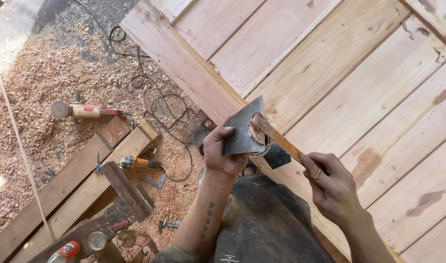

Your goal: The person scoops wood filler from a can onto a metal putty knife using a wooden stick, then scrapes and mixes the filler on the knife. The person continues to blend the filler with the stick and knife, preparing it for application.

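Left hand [223,153] pinches a flat metal scraper [243,130], thumb on its near face and fingers curled behind, blade tilted with a corner pointing to 12 o'clock. Right hand [332,185] grips a wooden stick [281,142], fingers closed round its lower end. The stick runs toward 10 o'clock, and its tip carries a lump of brownish putty [256,130] that touches the scraper's face. Just under the blade, at 5 o'clock from it, sits a small round tin [263,150], mostly hidden, resting on the edge of the door [330,63]. That big plank panel fills the view from 12 to 4 o'clock, with reddish filler patches [426,200] on the boards.

Off at 9 o'clock, the floor is thick with sawdust [33,83]. A grinder [81,111] lies there, its black cable [169,104] looping toward the door's edge. Timber beams [72,185] lie at 8 o'clock, with a second, orange power tool [137,162] resting on them.
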Available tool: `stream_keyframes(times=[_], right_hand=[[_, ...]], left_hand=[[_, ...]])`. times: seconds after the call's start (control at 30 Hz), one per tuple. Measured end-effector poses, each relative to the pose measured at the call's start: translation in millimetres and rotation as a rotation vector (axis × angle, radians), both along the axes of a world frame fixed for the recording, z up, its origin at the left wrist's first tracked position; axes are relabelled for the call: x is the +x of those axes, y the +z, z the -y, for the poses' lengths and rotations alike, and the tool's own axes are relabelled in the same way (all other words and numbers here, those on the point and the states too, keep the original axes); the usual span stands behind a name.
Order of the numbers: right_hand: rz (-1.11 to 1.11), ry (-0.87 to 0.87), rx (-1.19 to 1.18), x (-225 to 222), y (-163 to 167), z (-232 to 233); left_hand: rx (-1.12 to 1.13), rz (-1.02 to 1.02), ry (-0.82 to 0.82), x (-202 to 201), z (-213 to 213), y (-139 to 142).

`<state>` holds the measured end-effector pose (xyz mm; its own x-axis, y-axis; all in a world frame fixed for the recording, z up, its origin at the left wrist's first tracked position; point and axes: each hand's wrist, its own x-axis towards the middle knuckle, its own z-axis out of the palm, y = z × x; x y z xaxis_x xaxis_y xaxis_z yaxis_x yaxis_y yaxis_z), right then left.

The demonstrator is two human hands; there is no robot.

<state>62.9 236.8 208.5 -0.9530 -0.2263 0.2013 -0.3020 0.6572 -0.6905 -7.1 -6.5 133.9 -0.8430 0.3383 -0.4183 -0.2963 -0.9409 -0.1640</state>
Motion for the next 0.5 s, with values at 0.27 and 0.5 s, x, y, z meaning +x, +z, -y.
stream_keyframes(times=[0.27, 0.5], right_hand=[[0.097, 0.04, 0.235, 16, 24, -22], [0.176, -0.061, 0.295, 24, 56, -26]], left_hand=[[0.096, 0.048, -0.005, 4, -7, -1], [0.15, 0.098, -0.041, 0, -4, -11]])
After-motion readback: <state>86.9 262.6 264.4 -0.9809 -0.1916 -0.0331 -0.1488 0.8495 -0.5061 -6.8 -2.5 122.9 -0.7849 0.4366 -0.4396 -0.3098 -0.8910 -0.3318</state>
